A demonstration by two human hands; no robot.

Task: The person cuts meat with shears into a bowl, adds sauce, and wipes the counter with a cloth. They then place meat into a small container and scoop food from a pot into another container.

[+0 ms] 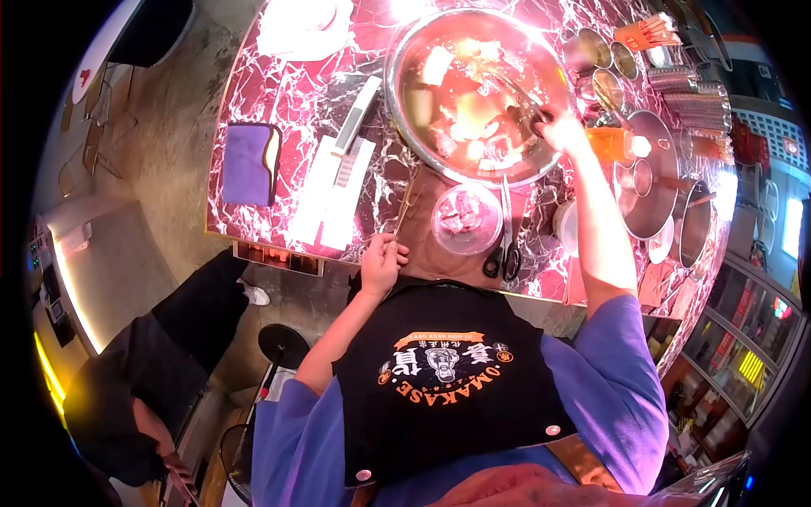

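Observation:
My right hand (564,135) reaches over the rim of a wide metal pot (407,139). Its fingers are wrapped round a long-handled metal utensil (522,95) that slants into the reddish broth, where pale chunks of food (435,66) float. At the front edge of the counter, my left hand (384,262) is closed, fingers curled in; I cannot tell what it pinches. Just right of it lies a brown tray or sheet (418,228). On this sit a clear bowl (466,221) with pale pieces inside and, alongside, black-handled scissors (505,245), blades toward the pot.
To the left lie a purple pouch (247,165), white papers (325,198) and a grey-white device (358,114). Metal pans (650,182), an orange container (610,144) and an orange cup of sticks (646,34) crowd the right. Another person in black (160,363) stands lower left.

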